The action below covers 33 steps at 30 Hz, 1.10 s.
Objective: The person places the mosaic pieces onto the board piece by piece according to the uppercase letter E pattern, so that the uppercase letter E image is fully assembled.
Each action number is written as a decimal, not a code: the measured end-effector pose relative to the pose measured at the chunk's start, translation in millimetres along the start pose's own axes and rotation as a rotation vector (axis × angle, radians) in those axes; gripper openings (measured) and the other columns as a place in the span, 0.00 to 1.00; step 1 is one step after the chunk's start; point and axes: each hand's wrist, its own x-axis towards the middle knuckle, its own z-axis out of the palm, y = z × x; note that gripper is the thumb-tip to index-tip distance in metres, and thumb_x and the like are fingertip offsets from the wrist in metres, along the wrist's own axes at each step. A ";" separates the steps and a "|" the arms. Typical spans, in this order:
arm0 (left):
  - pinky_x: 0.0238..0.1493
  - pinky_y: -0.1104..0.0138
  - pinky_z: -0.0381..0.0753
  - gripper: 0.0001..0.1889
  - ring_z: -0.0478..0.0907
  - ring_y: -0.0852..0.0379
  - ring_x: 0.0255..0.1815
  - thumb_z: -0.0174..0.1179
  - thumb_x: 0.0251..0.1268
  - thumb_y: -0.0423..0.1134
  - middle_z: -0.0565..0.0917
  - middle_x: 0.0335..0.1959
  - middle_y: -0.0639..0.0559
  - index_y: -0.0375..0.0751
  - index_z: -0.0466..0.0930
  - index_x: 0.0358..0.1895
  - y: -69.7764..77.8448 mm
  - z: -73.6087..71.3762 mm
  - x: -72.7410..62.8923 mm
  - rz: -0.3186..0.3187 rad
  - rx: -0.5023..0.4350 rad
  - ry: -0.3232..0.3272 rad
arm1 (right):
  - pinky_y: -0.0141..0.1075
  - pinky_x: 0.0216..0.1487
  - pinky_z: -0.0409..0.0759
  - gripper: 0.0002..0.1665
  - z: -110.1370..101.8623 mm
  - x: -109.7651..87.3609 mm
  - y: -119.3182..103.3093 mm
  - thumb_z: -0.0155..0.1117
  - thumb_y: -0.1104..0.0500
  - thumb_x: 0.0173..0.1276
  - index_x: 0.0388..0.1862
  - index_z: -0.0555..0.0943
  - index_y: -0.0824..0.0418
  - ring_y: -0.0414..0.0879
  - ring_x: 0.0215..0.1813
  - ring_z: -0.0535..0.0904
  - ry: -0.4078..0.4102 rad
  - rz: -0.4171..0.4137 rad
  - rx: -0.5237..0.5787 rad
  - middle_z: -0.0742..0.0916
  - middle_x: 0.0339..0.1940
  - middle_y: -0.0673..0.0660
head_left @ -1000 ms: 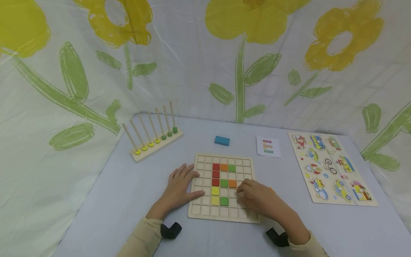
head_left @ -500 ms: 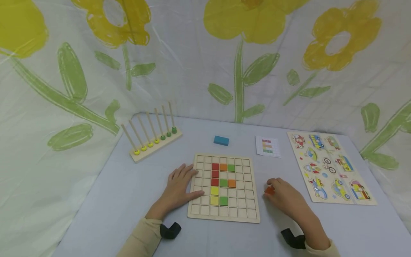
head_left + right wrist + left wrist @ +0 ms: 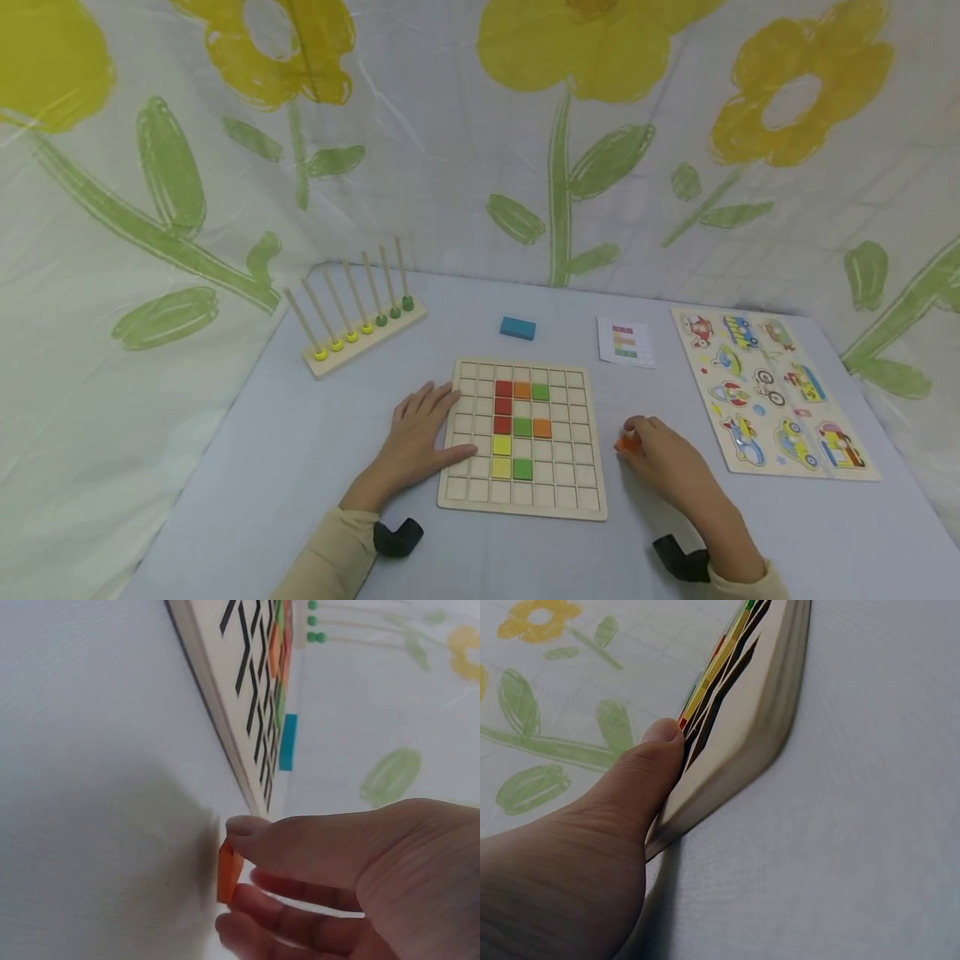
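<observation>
A wooden grid board (image 3: pixel 480 496) lies in front of me, with red tiles (image 3: pixel 503 407), yellow tiles (image 3: pixel 502 446), green tiles (image 3: pixel 522 470) and orange tiles (image 3: pixel 542 428) in some of its squares. My left hand (image 3: pixel 416 442) rests on the board's left edge, fingers spread; in the left wrist view its thumb (image 3: pixel 649 769) touches the frame. To the right of the board, my right hand (image 3: pixel 671 458) pinches an orange tile (image 3: pixel 229 874) between thumb and fingers, close to the tabletop. The hand partly covers that tile in the head view.
A blue block (image 3: pixel 518 328) and a pattern card (image 3: pixel 627 342) lie behind the board. Back left stands a peg rack (image 3: pixel 365 340) with yellow and green beads. A vehicle picture puzzle (image 3: pixel 776 400) lies at the right. A flower-printed sheet (image 3: pixel 420 208) hangs behind the table.
My right hand has moved right, from over the board's right side to the table beside it, and now pinches an orange tile. The left hand has stayed on the board's edge.
</observation>
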 end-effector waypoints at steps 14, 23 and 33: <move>0.72 0.45 0.44 0.47 0.44 0.45 0.77 0.55 0.57 0.70 0.57 0.75 0.48 0.46 0.56 0.74 2.1 -3.0 0.0 -0.007 -0.004 -0.021 | 0.29 0.43 0.78 0.16 13.6 4.5 -34.1 0.70 0.53 0.61 0.48 0.79 0.52 0.35 0.40 0.74 -0.069 -0.279 0.094 0.79 0.42 0.41; 0.72 0.46 0.44 0.47 0.44 0.44 0.78 0.55 0.56 0.70 0.57 0.75 0.48 0.46 0.57 0.74 2.9 -4.2 0.0 -0.013 -0.006 -0.023 | 0.30 0.45 0.79 0.13 23.9 5.7 -54.1 0.67 0.49 0.63 0.46 0.80 0.47 0.31 0.39 0.74 -0.096 -0.371 0.093 0.79 0.39 0.38; 0.73 0.47 0.43 0.47 0.44 0.46 0.78 0.55 0.57 0.70 0.56 0.76 0.49 0.48 0.56 0.74 1.2 -1.7 1.1 -0.021 -0.004 -0.034 | 0.28 0.41 0.79 0.11 29.4 7.0 -60.9 0.68 0.52 0.63 0.43 0.80 0.51 0.32 0.38 0.74 -0.010 -0.570 0.024 0.81 0.40 0.42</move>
